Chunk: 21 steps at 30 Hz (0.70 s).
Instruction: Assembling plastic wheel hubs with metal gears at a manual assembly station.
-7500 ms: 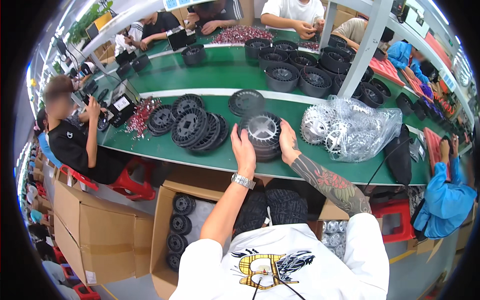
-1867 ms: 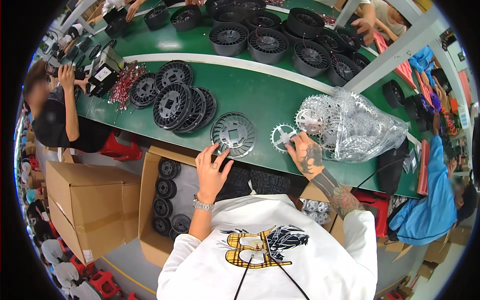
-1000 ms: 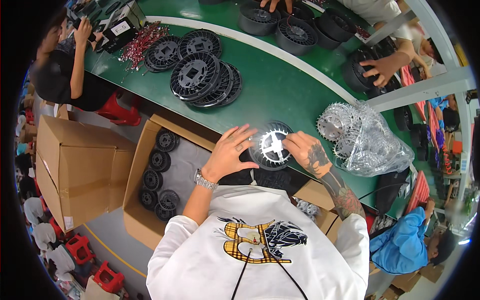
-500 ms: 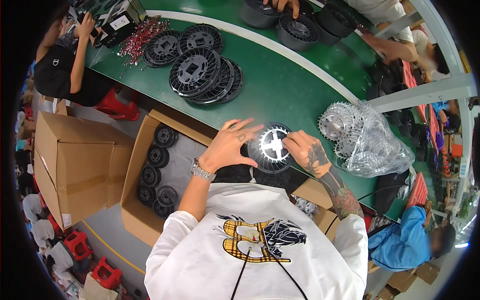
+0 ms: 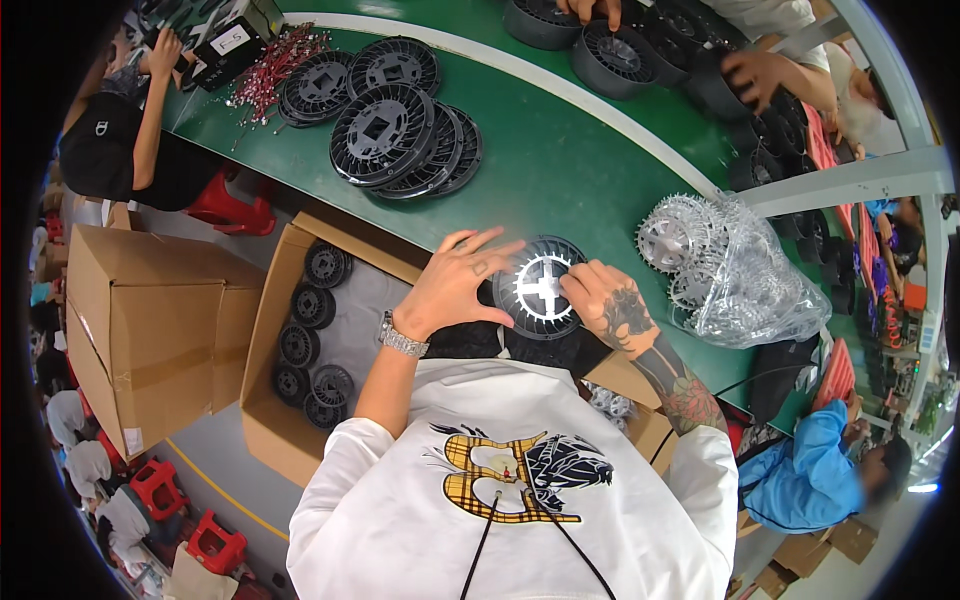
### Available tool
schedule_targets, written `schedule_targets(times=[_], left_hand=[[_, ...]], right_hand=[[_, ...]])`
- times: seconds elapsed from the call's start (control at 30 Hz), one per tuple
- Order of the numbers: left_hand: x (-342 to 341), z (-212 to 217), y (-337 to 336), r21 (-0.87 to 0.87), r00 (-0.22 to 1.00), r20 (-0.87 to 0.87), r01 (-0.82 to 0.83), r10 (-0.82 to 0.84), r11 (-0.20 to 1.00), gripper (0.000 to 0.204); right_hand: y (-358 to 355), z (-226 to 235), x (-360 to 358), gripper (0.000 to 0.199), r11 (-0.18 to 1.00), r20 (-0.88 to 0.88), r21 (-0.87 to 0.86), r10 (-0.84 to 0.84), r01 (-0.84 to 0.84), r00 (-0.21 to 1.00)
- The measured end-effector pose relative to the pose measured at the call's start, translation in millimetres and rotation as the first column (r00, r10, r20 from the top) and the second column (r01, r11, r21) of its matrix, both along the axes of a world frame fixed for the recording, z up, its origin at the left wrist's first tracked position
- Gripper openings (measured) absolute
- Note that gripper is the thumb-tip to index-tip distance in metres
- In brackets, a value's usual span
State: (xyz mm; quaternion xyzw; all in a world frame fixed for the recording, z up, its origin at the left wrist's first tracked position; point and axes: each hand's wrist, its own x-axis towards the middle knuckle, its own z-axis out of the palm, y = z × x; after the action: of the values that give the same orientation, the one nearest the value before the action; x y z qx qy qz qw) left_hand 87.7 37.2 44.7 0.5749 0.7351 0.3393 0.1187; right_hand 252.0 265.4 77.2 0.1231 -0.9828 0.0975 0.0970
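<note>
A round black grille (image 5: 527, 315) lies in front of me at the table's near edge, with a bright silver toothed ring (image 5: 543, 287) with a cross-shaped centre set on it. My left hand (image 5: 455, 285) is open beside the grille's left side, fingers spread and thumb close to its rim. With its fingers pinched together, my right hand (image 5: 597, 295) grips the right side of the toothed ring; the fingertips hide the exact contact. A clear plastic bag (image 5: 760, 295) to the right holds several similar toothed rings (image 5: 670, 240).
Stacked black grilles (image 5: 385, 135) stand on the green table (image 5: 540, 165), near a heap of red-and-silver small parts (image 5: 275, 75). An open carton (image 5: 265, 400) with black round parts is at left, by a closed carton (image 5: 165, 320). Co-workers' hands (image 5: 755, 78) handle black housings (image 5: 612, 60) across the table.
Both my hands keep nearly the same place around the grille. The view has shifted slightly. Across the table, a co-worker's hand has moved onto a black housing.
</note>
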Motion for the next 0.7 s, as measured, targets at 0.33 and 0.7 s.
schedule_targets(times=[0.33, 0.7], left_hand=[[-1, 0, 2, 0.004, 1.0, 0.001, 0.006, -0.006, 1.0, 0.063], [4, 0, -10, 0.129, 0.995, -0.002, -0.098, 0.099, 0.987, 0.064]], right_hand=[[1, -11, 0, 0.017, 0.991, -0.013, -0.121, -0.058, 0.056, 0.998], [-13, 7, 5, 0.098, 0.983, 0.062, -0.137, -0.114, 0.122, 0.992]])
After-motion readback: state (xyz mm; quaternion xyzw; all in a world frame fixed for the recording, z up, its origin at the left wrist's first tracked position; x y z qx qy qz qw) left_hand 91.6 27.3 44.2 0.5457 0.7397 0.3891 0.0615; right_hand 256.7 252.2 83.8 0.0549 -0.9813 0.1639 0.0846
